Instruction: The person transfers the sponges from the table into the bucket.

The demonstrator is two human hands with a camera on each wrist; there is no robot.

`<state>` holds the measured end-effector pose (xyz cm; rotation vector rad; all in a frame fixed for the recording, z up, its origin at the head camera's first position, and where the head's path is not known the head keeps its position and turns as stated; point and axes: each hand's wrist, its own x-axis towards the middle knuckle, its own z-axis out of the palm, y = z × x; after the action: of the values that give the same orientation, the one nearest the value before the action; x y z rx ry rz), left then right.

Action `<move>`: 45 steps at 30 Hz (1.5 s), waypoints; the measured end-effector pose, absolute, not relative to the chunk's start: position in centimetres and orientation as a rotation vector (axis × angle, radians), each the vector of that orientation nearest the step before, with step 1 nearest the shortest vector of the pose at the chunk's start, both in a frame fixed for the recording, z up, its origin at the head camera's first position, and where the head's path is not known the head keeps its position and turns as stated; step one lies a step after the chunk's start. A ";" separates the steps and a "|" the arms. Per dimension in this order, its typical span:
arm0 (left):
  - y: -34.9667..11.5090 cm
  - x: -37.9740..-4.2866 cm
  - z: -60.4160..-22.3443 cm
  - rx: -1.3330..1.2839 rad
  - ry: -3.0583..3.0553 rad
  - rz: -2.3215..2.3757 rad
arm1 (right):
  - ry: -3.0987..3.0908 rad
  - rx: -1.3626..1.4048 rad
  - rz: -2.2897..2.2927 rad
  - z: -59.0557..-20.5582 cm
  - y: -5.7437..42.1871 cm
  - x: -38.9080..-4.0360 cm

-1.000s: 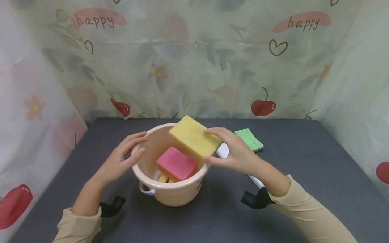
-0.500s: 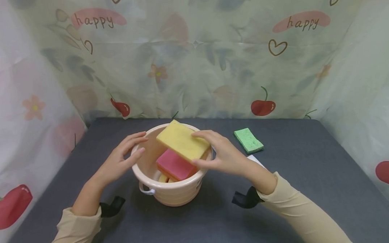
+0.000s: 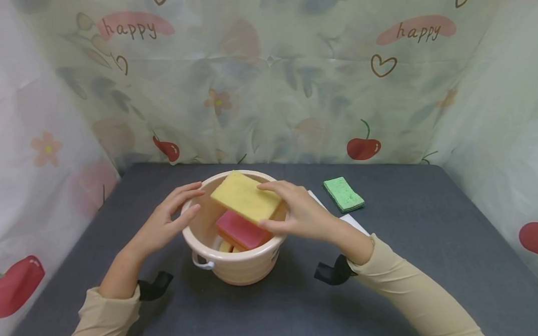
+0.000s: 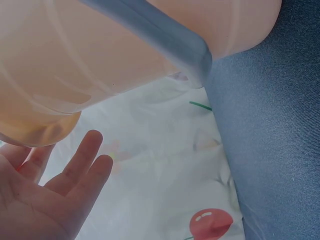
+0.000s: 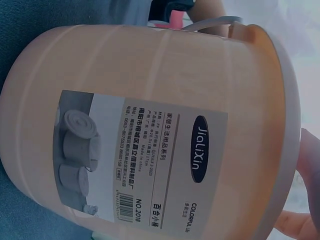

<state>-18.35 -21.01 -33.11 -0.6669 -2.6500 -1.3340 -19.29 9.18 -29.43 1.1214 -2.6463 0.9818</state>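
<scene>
A yellow sponge (image 3: 245, 196), tilted over the bucket's mouth, is pinched at its right end between the thumb and fingers of my right hand (image 3: 300, 211). The peach bucket (image 3: 242, 267) stands upright and holds a pink and orange sponge (image 3: 242, 229), with some pale yellow pieces (image 3: 226, 247) partly hidden under it. At the bucket's left rim is my left hand (image 3: 165, 222), its fingers relaxed and spread apart from the thumb; the left wrist view shows those fingers (image 4: 82, 165) close by the rim. The right wrist view looks at the bucket's printed label (image 5: 145, 165).
A green sponge (image 3: 344, 194) lies on the dark table (image 3: 411, 222) to the right. Between it and my right arm is a white object (image 3: 354, 224), largely hidden by hand and forearm. A patterned curtain (image 3: 270, 87) encloses the back and sides.
My right hand has carried the yellow sponge left, from the bucket's right rim to over its middle. The left hand has stayed in place. More of the white object now shows than half a second ago.
</scene>
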 end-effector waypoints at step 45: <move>-21.1 -18.4 -33.2 -0.693 -2.632 -1.312 | -2.567 1.011 1.023 -29.7 11.7 -20.5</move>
<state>-18.38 -21.06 -33.15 -0.6927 -2.6318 -1.3123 -20.51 11.69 -29.66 1.0115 -2.5674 1.0232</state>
